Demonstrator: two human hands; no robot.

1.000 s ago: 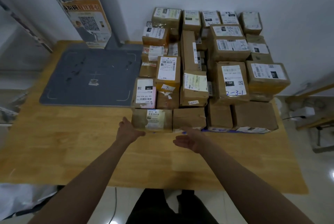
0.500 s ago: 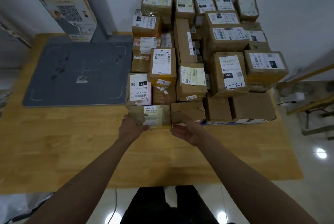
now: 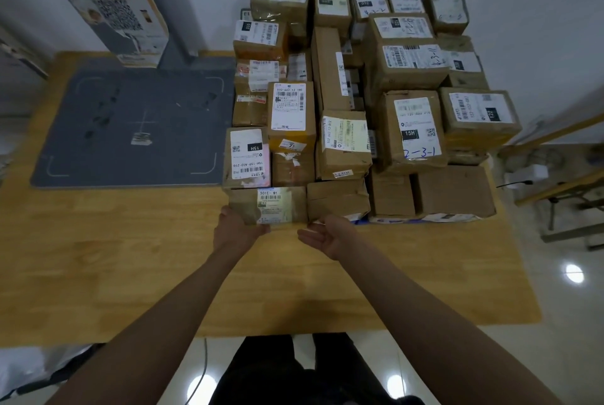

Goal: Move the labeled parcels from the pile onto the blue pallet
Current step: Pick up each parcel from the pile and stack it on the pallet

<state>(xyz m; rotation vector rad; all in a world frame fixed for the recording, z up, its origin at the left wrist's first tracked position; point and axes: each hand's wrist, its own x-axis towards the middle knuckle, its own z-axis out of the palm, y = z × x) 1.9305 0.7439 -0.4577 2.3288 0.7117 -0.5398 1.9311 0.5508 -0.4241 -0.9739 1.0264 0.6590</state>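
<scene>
A small brown parcel (image 3: 271,205) with a white label reading 501E-M1 lies at the front left corner of the pile of labeled parcels (image 3: 356,104). My left hand (image 3: 233,230) curls around its front left corner. My right hand (image 3: 327,234) is palm-up with fingers apart, its fingertips at the parcel's front right corner, beside a torn plain box (image 3: 338,200). The flat grey-blue pallet (image 3: 98,156) lies on the wooden table (image 3: 130,257) to the left of the pile, bare except for a small scrap of label near its middle.
A tall printed cardboard box (image 3: 114,9) leans against a grey post behind the pallet. The pile fills the table's right half up to the white wall. Something blue (image 3: 362,222) shows under the front boxes. Wooden frames (image 3: 562,182) stand to the right on a shiny floor.
Both hands have reached forward from the bare table to the front parcel. The left hand has closed on its corner, and the right hand has come up to its right corner.
</scene>
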